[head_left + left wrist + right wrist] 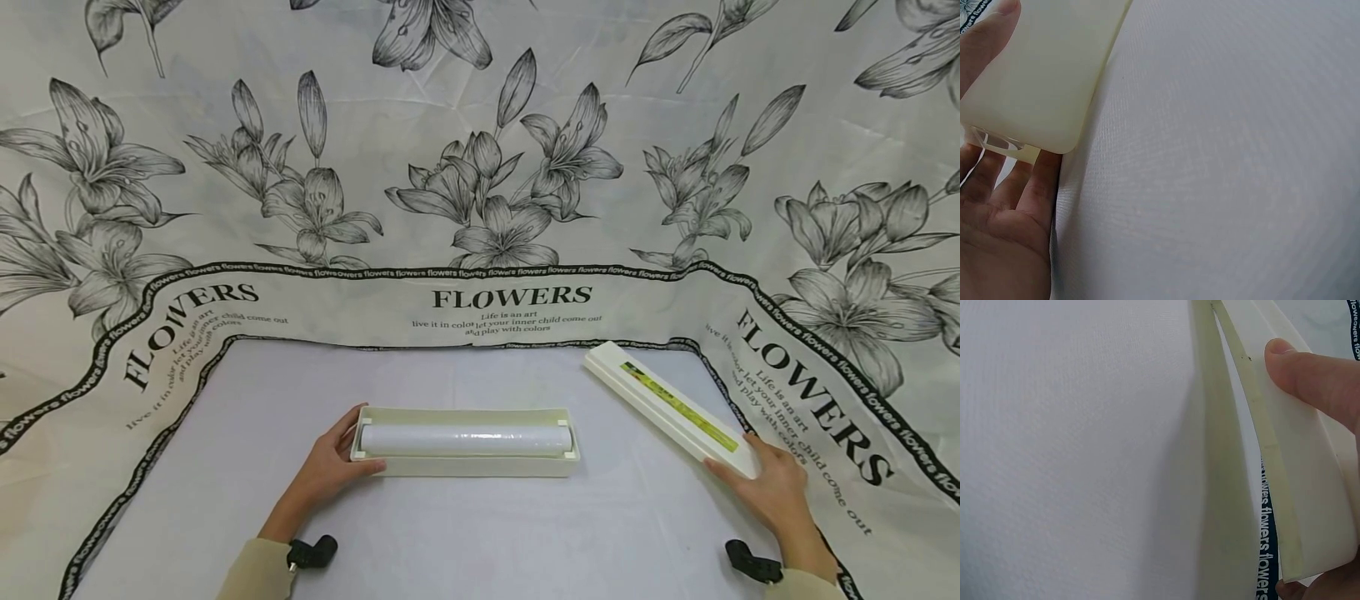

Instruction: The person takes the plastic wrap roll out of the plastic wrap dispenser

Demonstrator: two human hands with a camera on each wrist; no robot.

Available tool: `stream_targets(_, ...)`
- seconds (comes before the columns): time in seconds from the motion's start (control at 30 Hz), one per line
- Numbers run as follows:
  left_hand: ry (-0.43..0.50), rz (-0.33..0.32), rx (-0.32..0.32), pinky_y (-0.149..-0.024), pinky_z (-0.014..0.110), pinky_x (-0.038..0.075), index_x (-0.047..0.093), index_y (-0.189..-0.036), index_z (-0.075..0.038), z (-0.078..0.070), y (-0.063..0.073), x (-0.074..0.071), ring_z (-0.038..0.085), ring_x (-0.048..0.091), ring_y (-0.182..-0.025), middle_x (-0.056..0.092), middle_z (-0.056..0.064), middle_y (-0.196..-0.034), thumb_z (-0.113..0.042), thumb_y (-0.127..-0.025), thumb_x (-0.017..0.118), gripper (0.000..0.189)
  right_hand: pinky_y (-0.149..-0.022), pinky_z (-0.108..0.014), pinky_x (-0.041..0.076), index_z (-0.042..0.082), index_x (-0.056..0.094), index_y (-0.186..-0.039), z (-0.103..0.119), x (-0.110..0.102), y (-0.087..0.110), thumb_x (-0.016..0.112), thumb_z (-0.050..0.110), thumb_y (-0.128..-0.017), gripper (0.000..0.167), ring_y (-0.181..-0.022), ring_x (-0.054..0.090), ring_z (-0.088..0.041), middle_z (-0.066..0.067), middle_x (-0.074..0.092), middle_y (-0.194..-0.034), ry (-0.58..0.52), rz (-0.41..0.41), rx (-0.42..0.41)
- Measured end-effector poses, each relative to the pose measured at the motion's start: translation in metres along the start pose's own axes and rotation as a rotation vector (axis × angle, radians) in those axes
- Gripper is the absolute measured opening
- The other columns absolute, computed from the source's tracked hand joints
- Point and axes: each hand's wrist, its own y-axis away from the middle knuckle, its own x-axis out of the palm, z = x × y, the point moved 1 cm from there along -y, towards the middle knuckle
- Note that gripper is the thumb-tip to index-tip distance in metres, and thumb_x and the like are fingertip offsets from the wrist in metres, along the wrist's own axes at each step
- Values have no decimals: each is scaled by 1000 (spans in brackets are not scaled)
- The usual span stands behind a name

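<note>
A cream cling film dispenser box (pixel 480 468) lies lengthwise on the white cloth, uncovered, with a white roll of film (pixel 465 438) inside. My left hand (pixel 324 467) grips its left end, thumb on the front wall and fingers round the end. The left wrist view shows that box end (pixel 1041 81) between thumb and fingers. To the right, my right hand (pixel 776 485) holds the near end of the slanted white lid (pixel 641 400), which has a yellow-green label (pixel 678 406). In the right wrist view, the thumb presses the lid's side (pixel 1300 469); most other fingers are hidden.
White cloth (pixel 450 542) covers the work surface. Around it runs a floral cloth with a black lettered border (pixel 525 272), rising at the back and sides. A black wrist camera (pixel 313 552) sits at the left sleeve, another camera (pixel 752 562) at the right.
</note>
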Motion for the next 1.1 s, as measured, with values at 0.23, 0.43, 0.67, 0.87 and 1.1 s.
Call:
stream_targets(0.23, -8, 2, 3, -103, 21, 49, 27, -163, -7, -1, 0, 1, 39, 33, -152, 31, 21, -166, -13, -78, 91, 107, -96, -75, 32, -10, 33, -153, -4, 2, 0, 74, 56, -88, 101, -122, 34, -68, -52, 32, -138, -1, -12, 23)
stream_targets(0.43, -2, 7, 5, -102, 20, 49, 26, -163, -6, 0, -1, 1, 39, 34, -152, 32, 21, -166, -12, -78, 91, 107, -97, -75, 32, -10, 32, -154, -6, 2, 0, 73, 57, -88, 102, -123, 32, -69, -53, 29, -139, 1, 3, 52)
stream_targets(0.67, 3, 6, -1, -102, 20, 49, 27, -163, -8, -1, -3, 3, 39, 36, -151, 33, 21, -165, -12, -77, 92, 108, -98, -76, 31, -9, 30, -154, -6, 0, 0, 72, 58, -89, 103, -124, 31, -70, -53, 27, -141, 7, 13, 74)
stream_targets(0.87, -8, 3, -8, -101, 21, 51, 26, -163, -9, 0, -1, 0, 38, 36, -151, 32, 19, -166, -14, -78, 91, 108, -99, -76, 30, -11, 33, -152, -6, 3, -2, 73, 57, -88, 101, -122, 33, -70, -53, 30, -138, 35, -9, 36)
stream_targets(1.1, -20, -1, -16, -103, 21, 50, 27, -163, -10, 1, 0, -1, 38, 35, -152, 32, 19, -166, -16, -78, 92, 108, -100, -78, 25, -10, 26, -155, -6, 8, -3, 69, 62, -89, 107, -126, 25, -72, -52, 23, -142, 39, 38, 70)
